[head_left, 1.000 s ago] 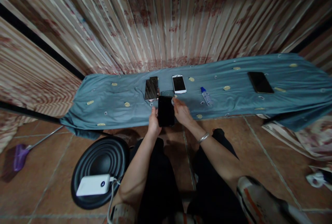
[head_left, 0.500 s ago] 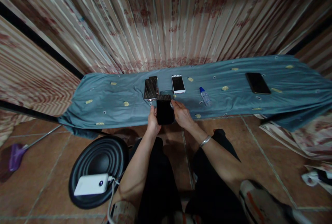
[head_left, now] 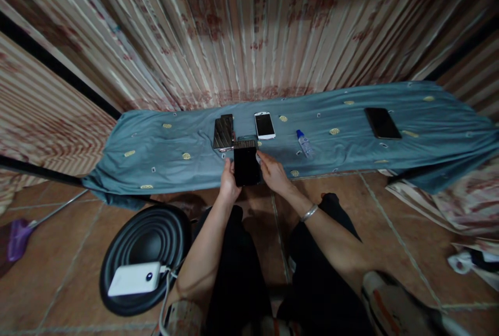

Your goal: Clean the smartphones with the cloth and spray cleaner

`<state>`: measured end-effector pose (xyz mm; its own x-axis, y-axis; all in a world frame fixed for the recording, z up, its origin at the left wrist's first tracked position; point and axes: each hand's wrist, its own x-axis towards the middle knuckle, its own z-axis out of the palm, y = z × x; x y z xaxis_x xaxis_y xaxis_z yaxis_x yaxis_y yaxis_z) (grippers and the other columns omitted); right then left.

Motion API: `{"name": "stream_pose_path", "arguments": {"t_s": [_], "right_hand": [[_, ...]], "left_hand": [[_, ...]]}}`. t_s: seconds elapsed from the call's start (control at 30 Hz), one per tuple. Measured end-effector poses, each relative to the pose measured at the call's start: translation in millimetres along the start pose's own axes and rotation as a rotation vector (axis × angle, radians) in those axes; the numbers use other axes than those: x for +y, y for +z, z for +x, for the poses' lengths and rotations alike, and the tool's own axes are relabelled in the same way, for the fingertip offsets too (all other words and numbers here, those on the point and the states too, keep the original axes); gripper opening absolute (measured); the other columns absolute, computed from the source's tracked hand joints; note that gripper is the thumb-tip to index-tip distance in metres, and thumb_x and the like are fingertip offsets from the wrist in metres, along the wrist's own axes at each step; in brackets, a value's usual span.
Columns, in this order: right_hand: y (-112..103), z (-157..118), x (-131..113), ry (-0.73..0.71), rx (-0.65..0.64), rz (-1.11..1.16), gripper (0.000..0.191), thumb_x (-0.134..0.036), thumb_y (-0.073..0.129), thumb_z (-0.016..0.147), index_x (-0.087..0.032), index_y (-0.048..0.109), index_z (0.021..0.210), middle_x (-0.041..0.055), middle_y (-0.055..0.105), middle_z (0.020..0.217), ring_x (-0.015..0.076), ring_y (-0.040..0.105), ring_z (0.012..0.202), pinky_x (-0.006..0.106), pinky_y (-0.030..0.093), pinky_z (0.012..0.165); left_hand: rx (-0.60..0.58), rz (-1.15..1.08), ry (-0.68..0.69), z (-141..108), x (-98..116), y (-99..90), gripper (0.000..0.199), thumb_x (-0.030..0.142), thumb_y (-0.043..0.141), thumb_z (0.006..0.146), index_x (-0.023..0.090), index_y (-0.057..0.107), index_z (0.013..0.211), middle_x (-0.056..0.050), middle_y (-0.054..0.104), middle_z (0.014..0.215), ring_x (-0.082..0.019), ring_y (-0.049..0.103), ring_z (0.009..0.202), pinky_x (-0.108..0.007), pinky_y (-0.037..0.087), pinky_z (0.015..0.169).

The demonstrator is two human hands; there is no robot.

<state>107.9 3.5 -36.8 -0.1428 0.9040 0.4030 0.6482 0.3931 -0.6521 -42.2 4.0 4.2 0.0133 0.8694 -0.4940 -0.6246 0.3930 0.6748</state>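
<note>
A black smartphone is held just off the front edge of the cloth-covered surface, its dark screen facing me. My left hand grips its left edge, with the thumb along the side. On the opposite edge, the fingers of my right hand are closed at the upper right corner; a small pale spot shows by the fingertips, too small to make out. Just beyond lie two dark, shiny phones, overlapping. To their right are a white phone and a small clear bottle with a blue cap.
A blue-green patterned cloth covers the long surface, with a dark tablet or large phone at its right. Below left, a white power bank with a cable rests on a round black ribbed object. A purple broom stands at far left.
The whole view has shifted slightly. Both hands keep hold of the black smartphone, and its strip of reflection near the top looks a little different.
</note>
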Motion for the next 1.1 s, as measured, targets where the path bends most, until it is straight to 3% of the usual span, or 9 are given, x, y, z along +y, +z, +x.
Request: {"name": "stream_pose_path", "arguments": {"t_s": [0.2,0.43,0.73,1.1], "right_hand": [[-6.0,-1.1,-5.1,-0.029,-0.017,-0.059,0.051,-0.013,0.033,0.096,-0.010,0.050,0.144,0.0169,0.060,0.140,0.0255,0.056,0.130,0.048,0.044,0.114],[-10.8,-13.1,-15.4,-0.114,-0.101,-0.156,0.056,-0.005,0.034,0.091,-0.012,0.051,0.145,0.0181,0.054,0.145,0.0272,0.049,0.136,0.050,0.043,0.114],[-18.5,-1.1,-12.1,-0.072,-0.077,-0.240,0.057,-0.001,0.035,0.089,-0.011,0.053,0.142,0.0185,0.051,0.148,0.0274,0.043,0.141,0.052,0.039,0.117],[-13.7,-11.8,-25.9,-0.148,-0.146,-0.250,0.057,0.002,0.034,0.088,-0.008,0.056,0.140,0.0222,0.046,0.151,0.0288,0.035,0.147,0.053,0.037,0.119]], "left_hand": [[-0.004,-0.029,0.002,-3.6,0.7,4.3,0.050,0.048,0.036,0.100,0.013,0.068,0.115,-0.013,0.077,0.103,-0.028,0.069,0.113,-0.042,0.052,0.103],[-0.004,-0.024,0.041,1.7,1.6,-3.0,0.050,0.053,0.042,0.096,0.014,0.069,0.115,-0.012,0.077,0.106,-0.029,0.069,0.112,-0.044,0.052,0.101],[0.015,0.010,-0.010,-4.9,-3.0,2.6,0.047,0.047,0.044,0.098,0.012,0.069,0.116,-0.012,0.077,0.104,-0.027,0.070,0.111,-0.040,0.052,0.101],[0.060,-0.035,0.002,-3.7,3.2,5.8,0.049,0.048,0.039,0.099,0.012,0.068,0.115,-0.013,0.077,0.103,-0.028,0.070,0.109,-0.041,0.053,0.101]]}}
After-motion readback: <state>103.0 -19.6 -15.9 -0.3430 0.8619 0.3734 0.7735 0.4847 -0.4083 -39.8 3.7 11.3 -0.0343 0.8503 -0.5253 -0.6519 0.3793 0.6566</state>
